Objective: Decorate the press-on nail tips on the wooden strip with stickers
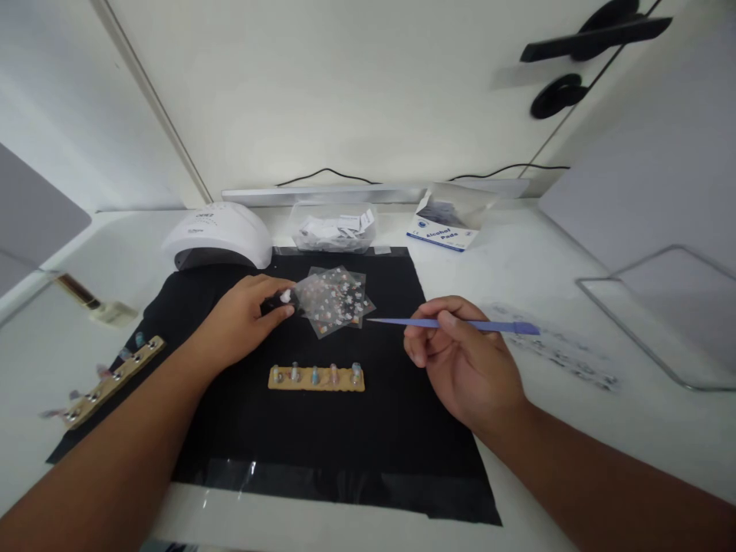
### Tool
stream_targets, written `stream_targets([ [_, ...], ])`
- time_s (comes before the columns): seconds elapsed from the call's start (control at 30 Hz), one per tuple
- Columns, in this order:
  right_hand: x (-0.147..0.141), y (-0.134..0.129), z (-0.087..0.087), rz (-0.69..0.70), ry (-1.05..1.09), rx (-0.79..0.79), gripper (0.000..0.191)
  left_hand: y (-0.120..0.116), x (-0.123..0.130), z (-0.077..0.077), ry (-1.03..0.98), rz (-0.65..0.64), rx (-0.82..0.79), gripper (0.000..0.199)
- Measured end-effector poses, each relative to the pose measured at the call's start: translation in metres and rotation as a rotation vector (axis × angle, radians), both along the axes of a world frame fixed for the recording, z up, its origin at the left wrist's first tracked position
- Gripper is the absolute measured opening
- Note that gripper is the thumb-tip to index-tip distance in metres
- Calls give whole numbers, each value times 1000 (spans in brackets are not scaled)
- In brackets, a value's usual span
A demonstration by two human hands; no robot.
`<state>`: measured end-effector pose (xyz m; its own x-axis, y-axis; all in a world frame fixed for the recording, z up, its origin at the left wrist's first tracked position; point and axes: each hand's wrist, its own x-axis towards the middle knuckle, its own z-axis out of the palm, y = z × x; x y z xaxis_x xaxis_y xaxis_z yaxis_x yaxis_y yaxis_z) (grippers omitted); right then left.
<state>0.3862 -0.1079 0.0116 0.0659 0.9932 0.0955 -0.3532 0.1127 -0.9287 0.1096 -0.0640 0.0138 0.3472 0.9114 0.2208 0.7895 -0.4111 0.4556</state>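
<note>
Left hand (240, 318): thumb and index slightly apart around white bit (286, 296); can't tell if gripped, too blurred.
Right hand (471, 364): pinched shut on purple stick (396, 322).
Sheets (339, 300): fanned on black mat (402, 429); could slide if snagged by stick tip.
Near rack (316, 379): could topple if brushed by wrist.

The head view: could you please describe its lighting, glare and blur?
Head view: light is dim and soft, and the door handle casts only a faint shadow; small glints mark the black mat's glossy front strip; the patterned sheet at right looks blurred, while the large lettering on the Alcohol Pads box stays readable.
</note>
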Motion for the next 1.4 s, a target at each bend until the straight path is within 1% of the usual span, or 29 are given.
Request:
stream_targets([
  [0.07,-2,-4,-1,34,-9,82,9,-5,3,4,-1,-56,12,33],
  [0.13,-4,-8,-3,78,-50,214,13,-9,7,6,8,-100,30,33],
  [0.27,-7,-15,-6,153,-215,488,16,-14,13,9,34,-153,75,32],
  [0.37,-7,-19,-3,173,-346,623,17,-20,16,13,94,-176,173,32],
  [0.43,-8,-20,1,199,-410,697,18,-25,18,16,158,-197,262,31],
  [0.53,-11,-21,4,247,-434,777,21,-33,24,20,199,-235,351,30],
  [0.67,-16,-21,2,242,-368,758,25,-38,30,21,127,-294,379,30],
  [0.77,-16,-22,3,225,-312,744,27,-42,32,21,-47,-354,296,33],
  [0.9,-12,-25,11,263,-303,754,28,-52,31,22,-369,-415,88,37],
  [1.03,-8,-27,15,329,-266,816,28,-61,33,20,-592,-369,-103,32],
  [1.17,-7,-27,13,332,-209,836,27,-66,37,19,-804,-320,-278,38],
  [1.27,-7,-29,12,346,-214,808,25,-66,38,19,-925,-309,-340,41],
  [1.4,-6,-30,13,393,-240,778,26,-63,35,19,-1003,-342,-325,36],
])
